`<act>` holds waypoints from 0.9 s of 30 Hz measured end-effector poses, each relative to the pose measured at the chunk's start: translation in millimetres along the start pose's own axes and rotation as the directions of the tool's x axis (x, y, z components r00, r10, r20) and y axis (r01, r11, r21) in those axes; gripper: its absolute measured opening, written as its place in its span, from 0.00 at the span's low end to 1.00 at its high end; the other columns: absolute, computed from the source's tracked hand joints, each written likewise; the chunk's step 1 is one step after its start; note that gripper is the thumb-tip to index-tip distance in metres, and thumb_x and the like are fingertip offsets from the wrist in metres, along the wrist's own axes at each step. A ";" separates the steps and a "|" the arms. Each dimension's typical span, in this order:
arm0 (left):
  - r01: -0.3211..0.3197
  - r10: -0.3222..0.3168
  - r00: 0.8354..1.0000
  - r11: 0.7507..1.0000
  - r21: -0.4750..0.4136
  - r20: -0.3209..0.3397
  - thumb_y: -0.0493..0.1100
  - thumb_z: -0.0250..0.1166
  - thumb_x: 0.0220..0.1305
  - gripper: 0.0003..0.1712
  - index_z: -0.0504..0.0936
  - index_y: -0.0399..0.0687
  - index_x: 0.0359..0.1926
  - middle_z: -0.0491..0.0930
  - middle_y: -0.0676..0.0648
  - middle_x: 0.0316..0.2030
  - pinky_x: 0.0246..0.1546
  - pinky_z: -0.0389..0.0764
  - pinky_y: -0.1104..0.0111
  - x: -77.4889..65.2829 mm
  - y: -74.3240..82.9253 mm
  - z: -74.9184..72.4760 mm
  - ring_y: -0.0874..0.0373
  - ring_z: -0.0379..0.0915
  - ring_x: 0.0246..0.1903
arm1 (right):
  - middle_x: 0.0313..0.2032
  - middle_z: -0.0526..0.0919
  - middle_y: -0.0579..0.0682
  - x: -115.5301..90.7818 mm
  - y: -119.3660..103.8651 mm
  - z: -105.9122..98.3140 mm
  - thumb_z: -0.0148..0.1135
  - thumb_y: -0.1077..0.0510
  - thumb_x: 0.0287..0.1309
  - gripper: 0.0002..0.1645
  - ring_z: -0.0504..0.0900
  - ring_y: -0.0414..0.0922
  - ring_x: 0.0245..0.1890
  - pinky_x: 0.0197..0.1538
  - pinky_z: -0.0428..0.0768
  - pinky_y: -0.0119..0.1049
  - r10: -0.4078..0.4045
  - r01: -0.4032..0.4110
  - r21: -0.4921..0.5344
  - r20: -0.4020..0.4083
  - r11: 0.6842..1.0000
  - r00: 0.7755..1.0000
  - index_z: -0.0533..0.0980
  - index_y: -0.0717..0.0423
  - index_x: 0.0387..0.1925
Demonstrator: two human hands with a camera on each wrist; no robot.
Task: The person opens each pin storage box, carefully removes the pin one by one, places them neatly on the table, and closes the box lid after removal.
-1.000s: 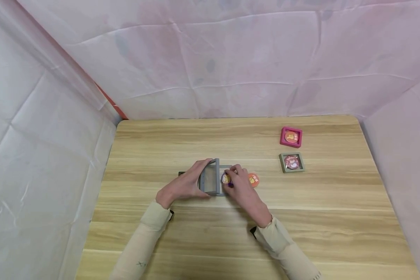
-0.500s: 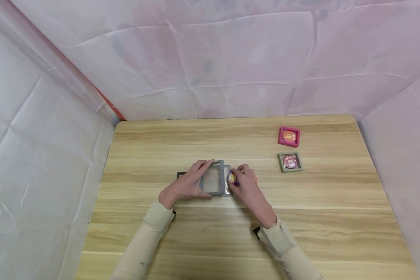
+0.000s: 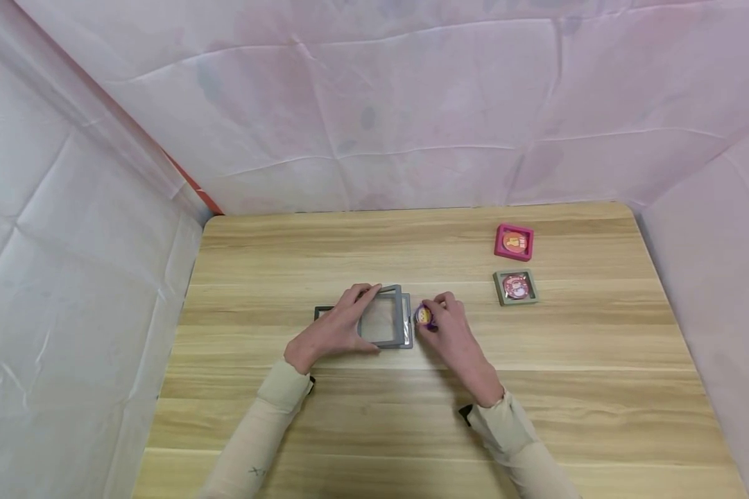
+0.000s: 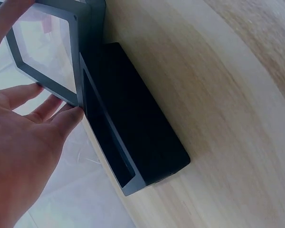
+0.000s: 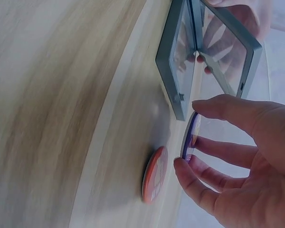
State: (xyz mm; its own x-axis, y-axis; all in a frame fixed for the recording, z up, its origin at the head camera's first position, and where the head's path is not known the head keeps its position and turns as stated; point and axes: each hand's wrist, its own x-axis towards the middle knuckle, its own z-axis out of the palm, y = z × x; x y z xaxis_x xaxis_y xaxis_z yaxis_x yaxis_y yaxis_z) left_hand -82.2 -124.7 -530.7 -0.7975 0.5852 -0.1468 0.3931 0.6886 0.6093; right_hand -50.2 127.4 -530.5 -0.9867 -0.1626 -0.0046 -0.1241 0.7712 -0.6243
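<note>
My left hand (image 3: 331, 334) holds the raised half of a grey hinged display frame (image 3: 401, 315) by its edges, thumb on the near side and fingers on the far side. The frame stands partly unfolded, with clear film in both halves, and its lower half lies on the table. My right hand (image 3: 458, 339) pinches a round purple-rimmed badge (image 3: 423, 315) by its edge, just right of the frame and apart from it. In the right wrist view, an orange badge (image 5: 156, 175) lies on the table beside the held badge; my right hand hides it in the head view.
A black frame (image 4: 137, 109) stands left of the grey one, mostly hidden by my left hand in the head view. At the right lie a pink frame (image 3: 514, 242) with an orange badge and an olive frame (image 3: 515, 287) with a red badge. Pale sheets (image 3: 374, 104) border the table.
My right hand has drawn the purple badge rightward, from over the grey frame's lower half to beyond its edge. The raised half leans slightly further right, still in my left hand.
</note>
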 end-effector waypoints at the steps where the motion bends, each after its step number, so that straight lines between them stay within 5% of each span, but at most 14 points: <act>1: -0.001 0.001 1.000 1.000 0.000 -0.002 0.59 0.81 0.45 0.70 0.49 0.53 0.82 0.56 0.46 0.74 0.63 0.81 0.54 -0.1 0.2 0.1 0.52 0.61 0.69 | 0.52 0.75 0.67 -0.4 1.1 -1.1 0.73 0.66 0.50 0.30 0.74 0.63 0.51 0.51 0.87 0.53 0.008 -0.008 0.000 0.001 1.000 1.000 0.78 0.74 0.56; 27: 0.015 -0.015 1.000 1.000 -0.025 0.013 0.60 0.80 0.47 0.70 0.47 0.56 0.82 0.54 0.47 0.75 0.63 0.80 0.55 -2.1 0.5 -0.5 0.53 0.60 0.70 | 0.45 0.72 0.76 -14.3 55.7 -33.3 0.70 0.67 0.53 0.25 0.72 0.68 0.47 0.49 0.80 0.62 0.101 -0.103 -0.010 -0.089 0.995 0.991 0.77 0.81 0.50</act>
State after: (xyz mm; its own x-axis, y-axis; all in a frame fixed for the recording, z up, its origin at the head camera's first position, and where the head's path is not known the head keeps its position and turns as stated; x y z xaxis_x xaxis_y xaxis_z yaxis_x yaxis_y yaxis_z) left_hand -80.5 -125.9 -529.7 -0.7971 0.5806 -0.1663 0.3696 0.6867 0.6260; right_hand -46.6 193.1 -539.2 -0.9996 -0.0279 0.0017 -0.0231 0.7897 -0.6130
